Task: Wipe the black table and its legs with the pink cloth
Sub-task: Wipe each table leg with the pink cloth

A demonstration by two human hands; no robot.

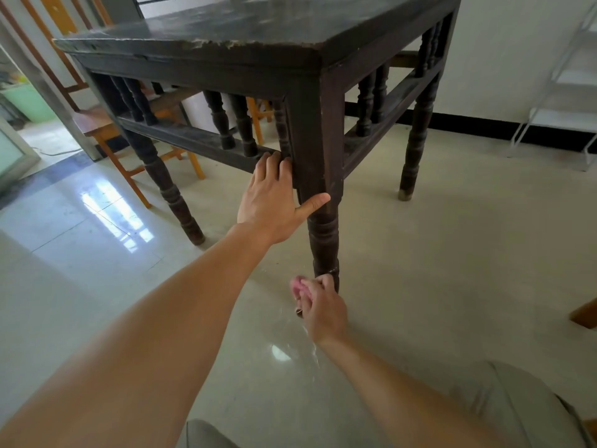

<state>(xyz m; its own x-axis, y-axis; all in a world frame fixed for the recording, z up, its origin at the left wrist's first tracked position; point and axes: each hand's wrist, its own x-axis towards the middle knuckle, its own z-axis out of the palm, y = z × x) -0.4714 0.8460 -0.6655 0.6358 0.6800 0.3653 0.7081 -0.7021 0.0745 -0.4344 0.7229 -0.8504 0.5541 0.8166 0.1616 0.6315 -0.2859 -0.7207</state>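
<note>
The black table (258, 30) stands in front of me, seen from low down, with a worn top edge and turned spindles under its apron. Its nearest leg (323, 234) runs down the middle of the view. My left hand (274, 195) grips this leg where the lower rail meets it, fingers behind the corner and thumb across the front. My right hand (319, 305) holds the pink cloth (298, 286) bunched against the bottom of the same leg, near the floor. Most of the cloth is hidden under my fingers.
Wooden chairs (106, 130) stand behind the table on the left, by a doorway. A white metal rack (562, 92) stands at the right wall. A wooden corner (584, 313) pokes in at the right edge. The tiled floor is glossy; my knees fill the bottom.
</note>
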